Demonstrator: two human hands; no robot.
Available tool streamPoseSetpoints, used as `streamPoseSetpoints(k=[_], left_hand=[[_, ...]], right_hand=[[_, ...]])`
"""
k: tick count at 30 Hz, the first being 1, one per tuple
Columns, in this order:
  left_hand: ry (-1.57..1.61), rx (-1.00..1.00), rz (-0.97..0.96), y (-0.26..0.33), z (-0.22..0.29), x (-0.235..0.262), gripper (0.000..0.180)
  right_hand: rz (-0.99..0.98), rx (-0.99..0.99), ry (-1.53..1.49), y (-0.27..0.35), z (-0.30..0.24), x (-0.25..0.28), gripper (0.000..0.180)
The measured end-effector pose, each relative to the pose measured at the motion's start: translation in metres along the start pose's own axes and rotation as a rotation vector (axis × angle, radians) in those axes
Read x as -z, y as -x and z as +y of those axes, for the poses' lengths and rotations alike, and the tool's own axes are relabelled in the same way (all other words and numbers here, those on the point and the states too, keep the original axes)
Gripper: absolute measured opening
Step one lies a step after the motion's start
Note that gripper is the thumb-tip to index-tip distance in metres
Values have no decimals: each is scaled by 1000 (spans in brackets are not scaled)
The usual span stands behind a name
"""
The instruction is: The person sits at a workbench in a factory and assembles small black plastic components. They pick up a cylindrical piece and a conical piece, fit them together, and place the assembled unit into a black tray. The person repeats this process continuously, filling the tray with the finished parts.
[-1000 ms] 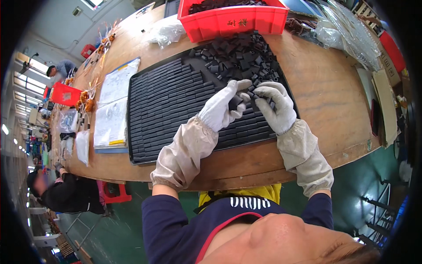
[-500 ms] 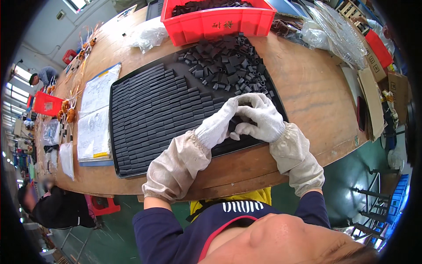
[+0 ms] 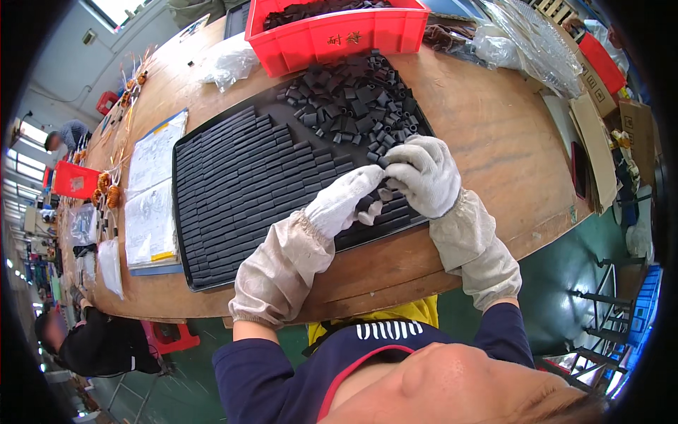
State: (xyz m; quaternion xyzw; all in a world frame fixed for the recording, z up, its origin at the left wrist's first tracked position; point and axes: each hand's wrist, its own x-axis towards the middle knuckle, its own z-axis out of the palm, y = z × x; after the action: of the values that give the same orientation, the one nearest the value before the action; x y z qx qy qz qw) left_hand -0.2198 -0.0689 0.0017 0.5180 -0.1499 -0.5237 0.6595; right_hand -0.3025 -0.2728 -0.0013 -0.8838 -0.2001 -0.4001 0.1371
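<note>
A black tray (image 3: 185, 247) holds short black tubes (image 3: 247, 191) lying end to end in tight rows, stepping down toward the right. Behind my hands a loose heap of black tubes (image 3: 353, 106) fills the tray's far right part. My left hand (image 3: 347, 201), in a white glove, is curled around a few black tubes (image 3: 366, 203) above the tray's near right part. Against its fingertips, my gloved right hand (image 3: 425, 177) has its fingers bent in a pinch. Dark pieces show at the meeting fingertips, but what the right hand grips is mostly hidden.
Behind the tray stands a red bin (image 3: 339, 41) of black pieces. Papers on a clipboard (image 3: 152, 205) lie left of it, a clear plastic bag (image 3: 227, 65) farther back. Cardboard (image 3: 592, 152) stands at the right table edge. Another person (image 3: 99, 343) is at the lower left.
My right hand has turned and its fingers have drawn back a little from around the left fingertips. The left hand still holds black tubes. The whole view has shifted slightly.
</note>
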Motion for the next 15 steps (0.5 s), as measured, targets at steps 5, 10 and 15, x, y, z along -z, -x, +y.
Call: streamPoseSetpoints(k=[5, 10, 15], left_hand=[[-121, 76, -87, 0, 8, 1, 44], [-88, 127, -99, -1, 6, 9, 39], [25, 47, -49, -5, 6, 0, 40]], right_hand=[[29, 49, -5, 3, -1, -1, 34], [47, -100, -186, -7, 8, 11, 19], [93, -522, 179, 23, 59, 17, 19]])
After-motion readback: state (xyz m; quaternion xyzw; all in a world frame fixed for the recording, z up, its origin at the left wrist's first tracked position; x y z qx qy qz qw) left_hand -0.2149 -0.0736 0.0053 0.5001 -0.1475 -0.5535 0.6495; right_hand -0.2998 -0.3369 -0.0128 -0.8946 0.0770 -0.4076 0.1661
